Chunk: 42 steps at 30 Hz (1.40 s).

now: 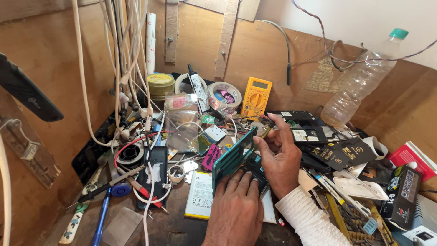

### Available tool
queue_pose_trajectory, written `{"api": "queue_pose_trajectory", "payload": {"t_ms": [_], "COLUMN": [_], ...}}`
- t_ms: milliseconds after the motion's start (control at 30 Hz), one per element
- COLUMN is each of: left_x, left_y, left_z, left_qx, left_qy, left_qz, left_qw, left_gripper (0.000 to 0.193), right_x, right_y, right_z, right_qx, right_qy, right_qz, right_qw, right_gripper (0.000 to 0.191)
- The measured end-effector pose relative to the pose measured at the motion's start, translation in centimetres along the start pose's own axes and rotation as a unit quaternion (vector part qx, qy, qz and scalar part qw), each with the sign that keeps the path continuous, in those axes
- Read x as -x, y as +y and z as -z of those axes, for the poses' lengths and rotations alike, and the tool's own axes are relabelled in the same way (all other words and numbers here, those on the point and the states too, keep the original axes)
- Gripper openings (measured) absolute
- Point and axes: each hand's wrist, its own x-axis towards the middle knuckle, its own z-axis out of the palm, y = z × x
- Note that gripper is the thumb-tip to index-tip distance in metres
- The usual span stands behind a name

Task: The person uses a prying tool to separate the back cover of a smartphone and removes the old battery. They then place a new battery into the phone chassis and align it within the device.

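At the middle of a cluttered wooden workbench (173,228), the left hand (234,207) lay palm down, fingers closed on the lower edge of a teal phone frame (233,157), propping it up tilted on edge. The right hand (280,157), wrist bent inward, pinched a thin tool (267,130) at the frame's top corner. A yellow multimeter (256,97) stood behind.
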Motion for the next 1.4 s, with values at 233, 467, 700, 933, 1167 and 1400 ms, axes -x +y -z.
{"api": "queue_pose_trajectory", "payload": {"t_ms": [233,467,700,933,1167,1400], "left_x": [0.1,0.1,0.1,0.1,0.2,0.1], "left_y": [-0.3,-0.5,-0.6,-0.8,-0.6,-0.3], "left_z": [-0.2,-0.2,-0.3,-0.5,-0.2,0.1], "left_qx": [-0.006,-0.007,-0.006,-0.005,-0.005,-0.007], "left_qy": [0.007,0.002,-0.010,-0.006,-0.013,-0.016], "left_qz": [-0.013,-0.010,-0.005,-0.012,-0.006,0.000], "left_qw": [1.000,1.000,1.000,1.000,1.000,1.000], "left_gripper": [0.043,0.042,0.044,0.044,0.045,0.043], "right_x": [-1.4,-1.3,-0.2,0.0,0.0,-0.1], "right_y": [0.4,0.7,0.8,0.8,-0.1,-1.0], "right_z": [2.3,4.5,3.9,3.6,3.3,2.9], "right_qx": [-0.063,-0.025,-0.016,-0.034,-0.004,0.080], "right_qy": [0.055,0.030,0.030,0.022,0.022,0.036], "right_qz": [0.039,-0.017,-0.013,-0.019,-0.026,-0.017], "right_qw": [0.996,0.999,0.999,0.999,0.999,0.996], "right_gripper": [0.060,0.061,0.061,0.061,0.059,0.059]}}
